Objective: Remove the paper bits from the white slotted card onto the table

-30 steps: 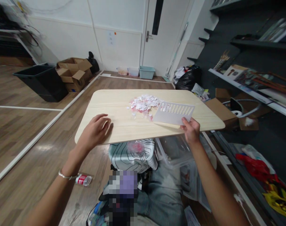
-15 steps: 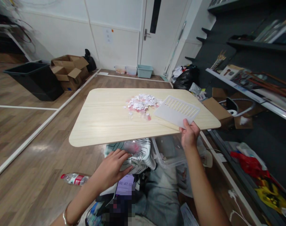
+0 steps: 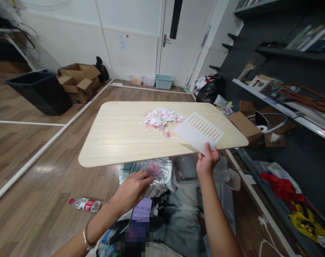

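My right hand (image 3: 206, 160) pinches the near corner of a white slotted plastic scraper (image 3: 199, 131) that lies tilted over the right part of the light wooden table (image 3: 116, 135). A heap of small white and pink paper scraps (image 3: 162, 117) sits on the table just left of the scraper. My left hand (image 3: 134, 189) is below the table's near edge, its fingers resting on a white cloth with black line patterns (image 3: 162, 176) beside a pinkish blurred lump (image 3: 151, 167).
A clear plastic bin (image 3: 188, 169) stands under the table. A water bottle (image 3: 84, 204) lies on the wooden floor at left. Cardboard boxes (image 3: 78, 80) and a black tub (image 3: 36, 89) stand far left; shelves (image 3: 283, 103) line the right wall.
My left hand left the tabletop and dropped below the near edge onto the patterned cloth. My right hand turned the scraper slightly and drew it a little nearer.
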{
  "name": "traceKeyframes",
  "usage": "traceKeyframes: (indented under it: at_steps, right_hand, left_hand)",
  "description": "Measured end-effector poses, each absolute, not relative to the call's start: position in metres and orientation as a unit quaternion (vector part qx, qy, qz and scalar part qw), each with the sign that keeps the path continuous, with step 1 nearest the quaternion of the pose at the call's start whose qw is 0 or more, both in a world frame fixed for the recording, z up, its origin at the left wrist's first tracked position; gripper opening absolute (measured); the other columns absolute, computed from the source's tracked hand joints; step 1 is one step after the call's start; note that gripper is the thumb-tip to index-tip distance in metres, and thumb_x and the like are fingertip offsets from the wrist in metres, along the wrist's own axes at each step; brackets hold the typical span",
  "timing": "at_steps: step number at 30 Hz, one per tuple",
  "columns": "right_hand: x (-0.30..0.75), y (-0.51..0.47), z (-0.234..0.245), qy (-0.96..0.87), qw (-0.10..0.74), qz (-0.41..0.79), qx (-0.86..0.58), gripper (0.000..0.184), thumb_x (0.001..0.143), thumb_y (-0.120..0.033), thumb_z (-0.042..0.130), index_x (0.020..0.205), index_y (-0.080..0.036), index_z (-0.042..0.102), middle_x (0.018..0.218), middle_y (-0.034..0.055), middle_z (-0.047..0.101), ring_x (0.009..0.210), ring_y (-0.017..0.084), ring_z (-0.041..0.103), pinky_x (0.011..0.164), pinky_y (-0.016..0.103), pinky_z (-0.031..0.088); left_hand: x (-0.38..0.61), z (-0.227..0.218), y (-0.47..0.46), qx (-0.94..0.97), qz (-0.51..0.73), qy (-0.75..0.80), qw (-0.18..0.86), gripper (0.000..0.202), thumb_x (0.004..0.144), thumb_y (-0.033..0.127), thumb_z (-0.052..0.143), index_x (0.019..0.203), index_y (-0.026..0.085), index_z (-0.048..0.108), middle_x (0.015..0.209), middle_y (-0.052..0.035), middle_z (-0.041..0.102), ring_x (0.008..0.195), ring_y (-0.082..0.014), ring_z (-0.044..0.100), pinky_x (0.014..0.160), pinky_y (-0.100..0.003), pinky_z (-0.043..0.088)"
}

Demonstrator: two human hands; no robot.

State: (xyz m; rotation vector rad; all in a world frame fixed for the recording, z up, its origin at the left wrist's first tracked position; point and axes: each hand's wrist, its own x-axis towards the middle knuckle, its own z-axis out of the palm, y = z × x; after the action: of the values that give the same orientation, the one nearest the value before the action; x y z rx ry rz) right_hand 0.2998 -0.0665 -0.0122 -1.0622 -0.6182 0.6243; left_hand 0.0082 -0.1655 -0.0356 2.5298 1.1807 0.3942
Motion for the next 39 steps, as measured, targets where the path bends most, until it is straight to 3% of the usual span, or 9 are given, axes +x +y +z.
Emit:
traceKeyframes:
  at_steps: [6,11,15,21,26,34,39]
  right_hand:
    - [0.289,-0.07,-0.017,-0.244,0.806,0.233,-0.486,0.048,0.068,-0.056,0.083,0.08,-0.023,0.052,0.078,-0.0006,0.065,0.056,0.011,0.054,0.037,0.02,0.029]
    - [0.282,-0.076,-0.023,-0.302,0.771,0.218,-0.516,0.039,0.08,-0.055,0.077,0.082,-0.022,0.056,0.067,-0.0029,0.059,0.045,0.008,0.042,0.038,0.023,0.031]
    - [0.282,-0.078,-0.025,-0.314,0.765,0.195,-0.528,0.031,0.086,-0.049,0.074,0.081,-0.024,0.056,0.065,-0.0028,0.057,0.044,0.01,0.041,0.037,0.025,0.031]
    - [0.289,-0.071,-0.028,-0.308,0.766,0.194,-0.53,0.03,0.087,-0.051,0.072,0.097,-0.025,0.06,0.085,0.0027,0.068,0.047,0.01,0.047,0.033,0.024,0.031]
    - [0.287,-0.067,-0.021,-0.278,0.779,0.174,-0.534,0.039,0.083,-0.055,0.074,0.101,-0.023,0.061,0.095,0.0064,0.07,0.064,0.016,0.062,0.037,0.024,0.042]
    - [0.283,-0.07,-0.006,-0.321,0.755,0.166,-0.547,0.045,0.085,-0.058,0.071,0.108,-0.019,0.065,0.096,0.0089,0.071,0.071,0.019,0.068,0.044,0.025,0.052]
    - [0.299,-0.073,-0.021,-0.354,0.746,0.13,-0.549,0.043,0.085,-0.056,0.07,0.104,-0.017,0.066,0.095,0.0077,0.07,0.079,0.02,0.07,0.059,0.029,0.059]
  left_hand:
    - [0.004,-0.037,-0.161,0.887,0.141,0.402,0.179,0.034,0.098,0.011,0.046,0.122,0.023,0.066,0.108,-0.0066,0.068,0.096,-0.0221,0.062,0.083,-0.034,0.048]
    - [0.007,-0.025,-0.163,0.891,0.114,0.404,0.174,0.04,0.092,0.006,0.048,0.124,0.025,0.064,0.106,-0.0059,0.068,0.096,-0.0225,0.061,0.082,-0.035,0.045]
    - [0.007,-0.013,-0.165,0.888,0.095,0.415,0.175,0.039,0.09,0.007,0.051,0.123,0.025,0.064,0.103,-0.0058,0.067,0.093,-0.0225,0.059,0.082,-0.036,0.043]
    - [-0.001,-0.013,-0.166,0.888,0.087,0.407,0.197,0.042,0.088,0.005,0.05,0.122,0.026,0.064,0.103,-0.0052,0.066,0.093,-0.0221,0.059,0.082,-0.035,0.044]
    - [-0.01,-0.018,-0.16,0.887,0.11,0.396,0.212,0.044,0.087,0.003,0.047,0.121,0.024,0.065,0.101,-0.0062,0.066,0.091,-0.0227,0.059,0.081,-0.036,0.048]
    - [-0.02,-0.025,-0.156,0.886,0.144,0.373,0.237,0.04,0.091,0.005,0.047,0.122,0.021,0.067,0.103,-0.0079,0.066,0.095,-0.0227,0.062,0.083,-0.036,0.053]
    - [-0.014,-0.037,-0.159,0.892,0.149,0.368,0.215,0.045,0.087,0.004,0.049,0.125,0.021,0.067,0.112,-0.0097,0.067,0.102,-0.0232,0.062,0.089,-0.036,0.053]
